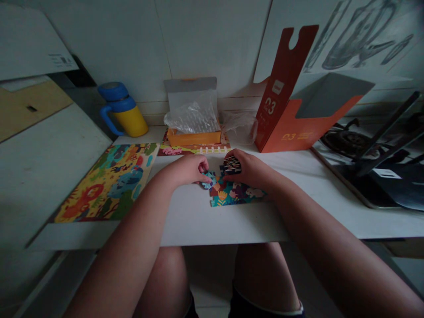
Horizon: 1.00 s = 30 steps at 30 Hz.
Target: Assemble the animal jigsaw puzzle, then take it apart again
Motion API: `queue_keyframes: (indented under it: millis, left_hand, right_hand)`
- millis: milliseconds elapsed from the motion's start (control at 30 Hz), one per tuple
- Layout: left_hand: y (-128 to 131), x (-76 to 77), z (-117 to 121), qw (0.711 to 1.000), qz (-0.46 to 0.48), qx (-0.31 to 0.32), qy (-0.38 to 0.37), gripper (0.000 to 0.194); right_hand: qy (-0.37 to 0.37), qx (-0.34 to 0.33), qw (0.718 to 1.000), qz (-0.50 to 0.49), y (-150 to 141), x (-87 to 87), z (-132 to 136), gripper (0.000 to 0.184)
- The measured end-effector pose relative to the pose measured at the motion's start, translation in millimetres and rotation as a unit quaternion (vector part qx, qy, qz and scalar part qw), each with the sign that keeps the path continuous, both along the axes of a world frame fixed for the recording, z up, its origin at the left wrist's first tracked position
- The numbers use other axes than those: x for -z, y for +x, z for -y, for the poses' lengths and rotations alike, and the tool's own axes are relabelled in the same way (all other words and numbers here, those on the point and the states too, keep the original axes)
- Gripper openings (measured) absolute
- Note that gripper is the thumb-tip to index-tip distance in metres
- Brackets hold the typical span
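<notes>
Between the fingers of my left hand [195,170] is a light-blue puzzle piece [208,180], held at the left edge of a partly joined puzzle [232,194]. That puzzle lies flat on the white table and shows animals and plants on teal. My right hand [247,168] is wrapped round a stack of puzzle pieces [232,165], seen edge-on, just above the joined part. Its thumb reaches down near the puzzle's upper edge. Part of the puzzle is hidden behind my right hand and wrist.
A finished-looking animal picture [112,181] lies at the left. Behind stand a blue-and-yellow jug [127,115], an open orange box [194,138] with plastic wrap [190,117], and a tall orange carton [281,128]. A black stove-like object [380,176] sits at the right.
</notes>
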<state>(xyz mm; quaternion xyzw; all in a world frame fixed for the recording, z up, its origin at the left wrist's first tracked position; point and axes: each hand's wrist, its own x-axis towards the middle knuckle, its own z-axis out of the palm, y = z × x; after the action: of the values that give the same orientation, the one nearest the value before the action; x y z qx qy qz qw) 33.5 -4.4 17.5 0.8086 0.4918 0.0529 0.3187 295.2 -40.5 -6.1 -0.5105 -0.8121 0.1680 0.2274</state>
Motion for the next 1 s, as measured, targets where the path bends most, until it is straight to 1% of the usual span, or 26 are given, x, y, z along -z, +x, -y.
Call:
queue_keyframes:
  millis: [67,100,167,233,400,500,600,700,767,833,933,1000]
  left_hand:
    - [1.4,2.1,-0.8,0.998,-0.019,0.015,0.053,0.051]
    - [1.6,2.0,-0.8,0.997,-0.024,0.026,0.066,0.057]
    - [1.4,0.9,-0.2,0.996,-0.033,0.048,0.072,0.069]
    - [1.3,-0.2,0.8,0.994,-0.048,0.061,0.072,0.073]
    - [1.7,1.4,1.4,0.993,-0.067,0.062,0.069,0.057]
    - [0.6,3.3,0.5,0.996,-0.055,0.056,0.043,0.055]
    - [-1.4,3.3,-0.6,0.998,-0.015,0.059,0.012,0.047]
    - [-2.7,2.8,-2.9,0.996,0.058,0.064,-0.016,0.037]
    - [-2.2,4.1,-5.5,0.993,0.106,0.042,-0.014,0.037]
    - [-0.1,7.8,-8.8,0.989,0.149,0.001,-0.008,0.039]
    - [6.1,16.8,-13.3,0.975,0.211,-0.063,-0.019,0.036]
    - [11.3,23.1,-15.1,0.963,0.255,-0.087,-0.029,0.035]
  right_hand:
    - [-0.004,0.001,1.0,0.001,0.0,-0.2,0.2,0.056]
    - [-0.005,0.001,1.0,0.0,0.1,-0.3,0.3,0.055]
    - [-0.001,-0.002,1.0,-0.004,0.3,-0.3,0.4,0.054]
    - [0.006,-0.006,1.0,-0.007,0.6,0.1,0.3,0.054]
    - [0.006,-0.007,1.0,-0.006,0.7,0.7,-0.7,0.057]
    - [0.006,-0.007,1.0,-0.006,-0.1,-0.2,-0.5,0.056]
    - [0.003,0.0,1.0,-0.005,-1.2,-1.9,0.6,0.055]
    - [-0.01,0.006,0.999,-0.03,-1.2,-5.0,2.7,0.056]
    - [-0.028,0.003,0.997,-0.069,-0.1,-8.0,4.6,0.058]
    - [-0.051,-0.005,0.992,-0.112,1.1,-11.2,6.5,0.061]
    - [-0.079,-0.017,0.984,-0.159,0.9,-14.6,8.7,0.072]
    - [-0.091,-0.028,0.979,-0.182,-1.1,-14.7,9.3,0.078]
